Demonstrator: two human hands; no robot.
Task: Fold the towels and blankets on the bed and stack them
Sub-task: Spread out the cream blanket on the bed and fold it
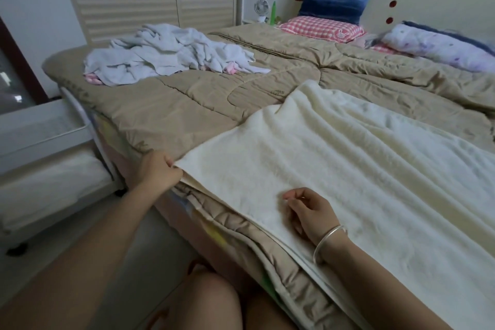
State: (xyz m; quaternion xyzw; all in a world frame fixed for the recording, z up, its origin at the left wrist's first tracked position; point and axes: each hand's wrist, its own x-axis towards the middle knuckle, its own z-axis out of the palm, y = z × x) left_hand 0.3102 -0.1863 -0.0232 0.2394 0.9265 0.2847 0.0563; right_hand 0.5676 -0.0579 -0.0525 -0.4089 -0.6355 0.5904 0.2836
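Observation:
A large cream blanket [361,163] lies spread over the near right part of the bed, its near edge along the bed's side. My left hand [158,169] pinches the blanket's near left corner at the bed edge. My right hand [308,209] rests on the blanket near its front edge, fingers loosely curled, holding nothing. A crumpled heap of pale grey-white towels [166,51] with bits of pink cloth lies at the far left of the bed, well away from both hands.
The bed is covered by a tan quilt [214,94]. Pillows [324,28] lie at the headboard, far right. A white cot or cart [45,158] stands on the floor left of the bed. A small fan [261,8] sits on the nightstand.

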